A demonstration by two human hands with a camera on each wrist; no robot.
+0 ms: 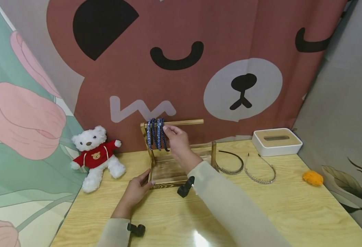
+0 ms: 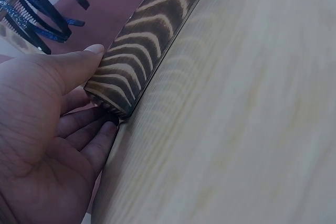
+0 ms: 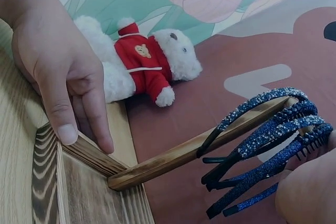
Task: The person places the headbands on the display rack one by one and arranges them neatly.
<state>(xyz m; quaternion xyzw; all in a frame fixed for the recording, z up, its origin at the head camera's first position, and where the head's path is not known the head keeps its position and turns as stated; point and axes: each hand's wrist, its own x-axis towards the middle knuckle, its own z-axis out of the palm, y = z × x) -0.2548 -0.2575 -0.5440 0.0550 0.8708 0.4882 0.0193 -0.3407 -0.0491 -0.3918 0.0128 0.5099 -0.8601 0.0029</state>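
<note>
Several glittery blue headbands hang side by side on the upper rod of a small wooden rack. My right hand reaches over the rack and pinches the rightmost headband of the row. In the right wrist view, that hand shows only at the lower right edge, against the headbands with their dark toothed undersides. My left hand holds the rack's front left corner. The left wrist view shows its thumb on the striped wood edge and the fingers bent around the end.
A white teddy bear in a red sweater sits left of the rack. To the right lie a dark thin headband and a beaded one. Beyond are a white tissue box and an orange lump. A curtain hangs behind.
</note>
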